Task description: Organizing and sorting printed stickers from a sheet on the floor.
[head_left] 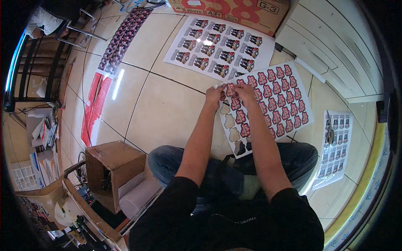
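Shiny cream tiles (167,108) cover the floor where I sit with bent legs in blue jeans (167,163). A white sheet of red stickers (272,100) slants out from between my knees, with four holes down its left side. My left hand (215,95) and right hand (244,91) pinch its far left corner, fingers closed tight, one red sticker (230,89) between them; I can't tell if it is loose. Farther off are a sheet of dark pictures (215,48) and a brown box (238,11).

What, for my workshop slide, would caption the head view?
Left hand and right hand at a sheet of red shapes, over tiled floor.
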`<state>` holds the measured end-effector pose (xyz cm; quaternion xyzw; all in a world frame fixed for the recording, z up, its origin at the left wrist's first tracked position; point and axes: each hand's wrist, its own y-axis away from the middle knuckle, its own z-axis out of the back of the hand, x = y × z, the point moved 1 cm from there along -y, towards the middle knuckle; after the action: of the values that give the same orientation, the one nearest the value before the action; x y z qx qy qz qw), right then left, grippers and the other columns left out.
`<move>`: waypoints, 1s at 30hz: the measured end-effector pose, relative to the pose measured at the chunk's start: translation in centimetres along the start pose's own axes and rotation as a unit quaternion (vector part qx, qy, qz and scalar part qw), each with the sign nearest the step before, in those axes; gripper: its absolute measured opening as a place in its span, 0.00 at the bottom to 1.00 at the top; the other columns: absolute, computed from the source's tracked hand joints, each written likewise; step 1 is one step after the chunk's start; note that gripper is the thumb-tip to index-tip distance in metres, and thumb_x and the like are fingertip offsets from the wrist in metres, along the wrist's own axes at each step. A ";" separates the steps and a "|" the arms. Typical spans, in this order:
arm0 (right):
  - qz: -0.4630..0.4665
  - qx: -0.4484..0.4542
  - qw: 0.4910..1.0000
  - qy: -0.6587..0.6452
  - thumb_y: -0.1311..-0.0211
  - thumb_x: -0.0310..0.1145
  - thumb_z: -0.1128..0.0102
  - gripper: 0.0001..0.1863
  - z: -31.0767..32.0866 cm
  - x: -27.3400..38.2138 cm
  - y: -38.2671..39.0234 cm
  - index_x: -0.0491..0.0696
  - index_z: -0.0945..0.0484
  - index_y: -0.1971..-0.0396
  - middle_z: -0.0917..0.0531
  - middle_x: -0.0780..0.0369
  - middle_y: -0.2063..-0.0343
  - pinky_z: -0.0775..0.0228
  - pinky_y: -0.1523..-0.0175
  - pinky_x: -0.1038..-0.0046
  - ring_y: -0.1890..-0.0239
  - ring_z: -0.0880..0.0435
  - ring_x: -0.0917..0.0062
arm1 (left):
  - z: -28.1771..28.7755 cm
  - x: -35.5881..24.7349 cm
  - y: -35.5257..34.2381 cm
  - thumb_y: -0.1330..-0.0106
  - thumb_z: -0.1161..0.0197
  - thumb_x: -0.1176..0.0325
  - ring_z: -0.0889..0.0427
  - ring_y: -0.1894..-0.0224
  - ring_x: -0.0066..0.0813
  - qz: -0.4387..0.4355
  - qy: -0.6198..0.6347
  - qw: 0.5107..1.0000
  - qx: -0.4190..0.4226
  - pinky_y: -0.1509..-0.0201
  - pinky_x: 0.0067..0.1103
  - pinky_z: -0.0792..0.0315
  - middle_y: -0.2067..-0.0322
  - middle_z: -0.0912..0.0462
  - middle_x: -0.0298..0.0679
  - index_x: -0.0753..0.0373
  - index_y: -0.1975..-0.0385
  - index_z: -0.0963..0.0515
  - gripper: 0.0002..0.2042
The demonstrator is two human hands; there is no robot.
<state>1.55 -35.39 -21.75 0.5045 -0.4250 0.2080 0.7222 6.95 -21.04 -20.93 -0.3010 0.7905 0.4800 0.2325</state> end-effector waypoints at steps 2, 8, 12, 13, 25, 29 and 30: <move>0.014 0.012 0.999 -0.028 0.46 0.28 0.37 0.10 0.1 -0.3 -0.3 0.39 0.20 0.65 0.18 0.61 0.71 0.22 0.69 0.77 0.72 0.19 0.79 | -0.2 0.3 -0.3 0.41 0.36 0.73 0.36 0.84 0.18 -0.009 -0.001 1.000 -0.018 0.83 0.18 0.44 0.82 0.31 0.29 0.61 0.74 0.28 0.06; 0.000 0.040 0.996 -0.082 0.44 0.27 0.38 0.14 1.6 -0.9 -0.3 0.38 0.23 0.59 0.19 0.61 0.66 0.22 0.65 0.77 0.66 0.19 0.78 | -0.3 0.4 -0.9 0.41 0.37 0.73 0.37 0.85 0.19 -0.019 -0.022 0.996 -0.080 0.85 0.19 0.45 0.83 0.31 0.30 0.63 0.73 0.27 0.05; 0.018 0.016 0.989 -0.143 0.44 0.26 0.39 0.16 4.4 -0.7 1.1 0.38 0.25 0.55 0.19 0.60 0.65 0.22 0.62 0.76 0.65 0.19 0.77 | -0.8 -0.2 -0.2 0.41 0.37 0.73 0.37 0.85 0.17 -0.008 -0.048 0.997 -0.059 0.84 0.18 0.44 0.84 0.32 0.29 0.64 0.66 0.25 0.06; 0.011 0.033 0.977 -0.210 0.43 0.26 0.40 0.15 5.4 -0.7 1.6 0.38 0.25 0.55 0.19 0.60 0.65 0.22 0.60 0.75 0.65 0.19 0.76 | -0.9 -0.5 0.2 0.41 0.37 0.73 0.37 0.85 0.17 -0.020 -0.050 0.997 -0.053 0.84 0.18 0.44 0.84 0.32 0.29 0.64 0.66 0.25 0.06; 0.043 0.011 0.963 -0.267 0.40 0.28 0.41 0.12 12.3 -6.4 7.7 0.40 0.25 0.58 0.20 0.62 0.66 0.26 0.60 0.77 0.65 0.20 0.78 | -2.7 7.6 7.3 0.46 0.34 0.66 0.25 0.57 0.37 -0.250 -0.402 0.856 -0.207 0.50 0.30 0.31 0.54 0.27 0.50 0.73 0.48 0.35 0.28; 0.063 0.018 0.963 -0.260 0.40 0.30 0.40 0.12 11.5 -7.6 7.1 0.40 0.25 0.59 0.21 0.64 0.69 0.26 0.63 0.77 0.68 0.19 0.78 | -3.3 7.5 7.0 0.48 0.31 0.63 0.27 0.67 0.29 -0.127 -0.160 0.965 -0.164 0.61 0.25 0.31 0.69 0.27 0.38 0.70 0.64 0.27 0.19; 0.069 0.010 0.964 -0.258 0.39 0.30 0.40 0.12 11.6 -7.7 7.0 0.40 0.25 0.59 0.21 0.64 0.70 0.26 0.64 0.77 0.69 0.19 0.78 | -3.2 6.9 6.9 0.50 0.29 0.61 0.29 0.71 0.25 -0.033 -0.102 0.989 -0.099 0.67 0.22 0.31 0.76 0.31 0.32 0.68 0.71 0.26 0.17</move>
<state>-12.52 -42.10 -22.73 0.5178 -0.6288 0.1241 0.5666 -3.06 -23.19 -19.77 -0.2978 0.7009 0.5761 0.2970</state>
